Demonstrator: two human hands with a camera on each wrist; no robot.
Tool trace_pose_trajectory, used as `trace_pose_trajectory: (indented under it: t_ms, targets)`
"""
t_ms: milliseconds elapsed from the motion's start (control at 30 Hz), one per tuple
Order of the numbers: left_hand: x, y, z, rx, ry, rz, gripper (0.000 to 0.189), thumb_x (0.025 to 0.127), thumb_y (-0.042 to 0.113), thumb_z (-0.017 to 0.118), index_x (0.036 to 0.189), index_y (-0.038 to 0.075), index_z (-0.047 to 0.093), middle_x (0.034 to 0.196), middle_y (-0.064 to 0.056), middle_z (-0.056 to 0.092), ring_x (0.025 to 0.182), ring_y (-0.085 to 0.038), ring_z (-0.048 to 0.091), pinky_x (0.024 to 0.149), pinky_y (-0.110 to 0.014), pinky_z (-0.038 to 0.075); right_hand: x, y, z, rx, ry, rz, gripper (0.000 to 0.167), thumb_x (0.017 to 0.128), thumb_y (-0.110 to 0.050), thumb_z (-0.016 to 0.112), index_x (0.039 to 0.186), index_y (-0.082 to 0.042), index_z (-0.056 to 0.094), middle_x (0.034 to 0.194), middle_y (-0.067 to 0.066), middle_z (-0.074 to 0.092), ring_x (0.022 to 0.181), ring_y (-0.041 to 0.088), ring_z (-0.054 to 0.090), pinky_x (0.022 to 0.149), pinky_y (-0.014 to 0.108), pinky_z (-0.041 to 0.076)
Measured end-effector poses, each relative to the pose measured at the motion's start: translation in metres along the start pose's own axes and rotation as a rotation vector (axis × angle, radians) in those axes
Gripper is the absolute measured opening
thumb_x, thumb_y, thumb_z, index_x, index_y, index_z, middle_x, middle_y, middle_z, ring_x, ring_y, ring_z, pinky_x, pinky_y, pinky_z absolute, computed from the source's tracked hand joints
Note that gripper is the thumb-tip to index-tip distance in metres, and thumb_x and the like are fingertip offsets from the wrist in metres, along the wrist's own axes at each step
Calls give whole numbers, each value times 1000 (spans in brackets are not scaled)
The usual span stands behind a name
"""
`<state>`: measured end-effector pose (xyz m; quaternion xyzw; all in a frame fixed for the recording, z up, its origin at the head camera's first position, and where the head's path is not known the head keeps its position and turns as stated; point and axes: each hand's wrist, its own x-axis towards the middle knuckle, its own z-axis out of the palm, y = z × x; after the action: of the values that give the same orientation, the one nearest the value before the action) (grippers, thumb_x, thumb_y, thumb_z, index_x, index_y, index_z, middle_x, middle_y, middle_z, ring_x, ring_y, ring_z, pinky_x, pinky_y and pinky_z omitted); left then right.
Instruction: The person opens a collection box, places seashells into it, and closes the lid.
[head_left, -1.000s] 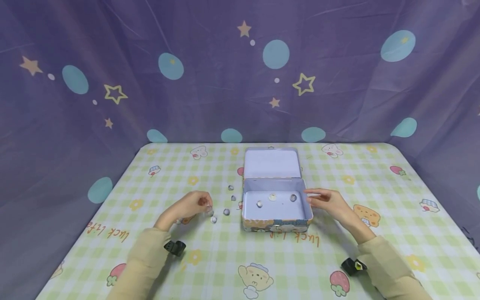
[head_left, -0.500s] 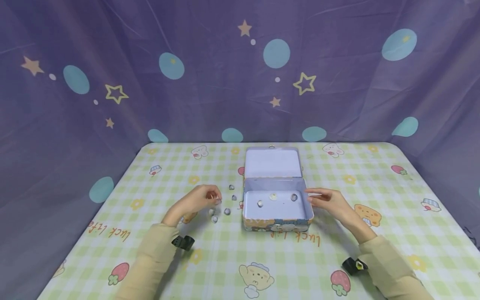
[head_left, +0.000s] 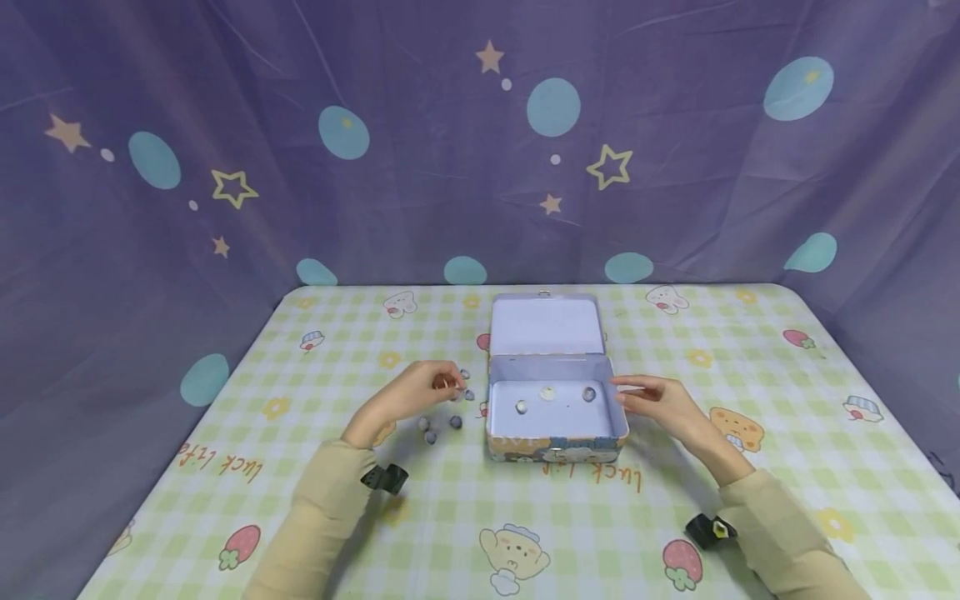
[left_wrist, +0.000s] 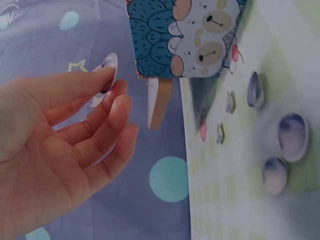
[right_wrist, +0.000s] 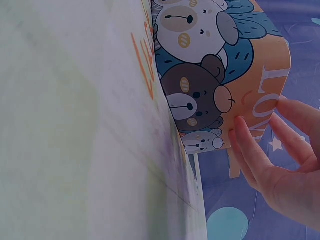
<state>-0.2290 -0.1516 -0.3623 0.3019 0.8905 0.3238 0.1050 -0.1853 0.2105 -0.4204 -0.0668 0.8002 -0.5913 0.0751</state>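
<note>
Shell point(left_wrist: 111, 59) pinched in the left hand point(left_wrist: 70, 135), near five other shells point(head_left: 456, 422) on the counter point(head_left: 600, 533); the right hand point(head_left: 660, 406), fingers point(right_wrist: 252, 152) extended, touches an open, patterned box point(head_left: 558, 426).

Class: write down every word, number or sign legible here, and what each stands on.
"LOV": white capitals on the box, right wrist view; anything after the V can't be made out.
"luck life": orange, upside-down in the head view, on the left of the tablecloth.
"luck": orange, also upside-down, beside the box's front; the following letters are partly hidden.
Too cut off to read: white marks at the left wrist view's top left.
Numbers: none visible.
</note>
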Motion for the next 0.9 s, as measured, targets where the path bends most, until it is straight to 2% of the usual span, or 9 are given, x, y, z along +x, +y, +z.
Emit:
trace_pose_trajectory:
  t_ms: [200, 367, 600, 900]
  targets:
    - [5, 11, 0, -10, -13, 38, 8, 85, 8, 57, 90, 4, 62, 75, -1, 60, 65, -9, 50, 60, -23, 44, -1, -1, -1, -8, -3, -3, 48, 83, -27, 61, 121, 1, 51, 122, 23, 49, 93, 20, 60, 82, 31, 47]
    - [11, 18, 2, -9, -21, 73, 7, 85, 7, 56, 90, 5, 62, 79, -9, 62, 66, -9, 51, 61, -23, 44, -1, -1, 0, 1, -3, -4, 48, 83, -26, 61, 121, 1, 51, 122, 23, 49, 94, 20, 60, 82, 30, 47]
    - [21, 31, 8, 20, -48, 101, 8, 85, 7, 57, 90, 4, 62, 81, -2, 61, 68, -8, 52, 60, -20, 45, -1, -1, -1, 2, -8, -6, 49, 83, -27, 61, 122, 1, 51, 123, 23, 49, 96, 21, 59, 82, 30, 47]
    - [33, 43, 18, 41, -106, 148, 9, 85, 5, 57, 91, 2, 63, 84, -3, 62, 72, -9, 55, 63, -17, 45, 0, 0, 0, 12, -7, -7, 48, 83, -26, 61, 121, 1, 51, 123, 23, 49, 93, 15, 60, 82, 29, 47]
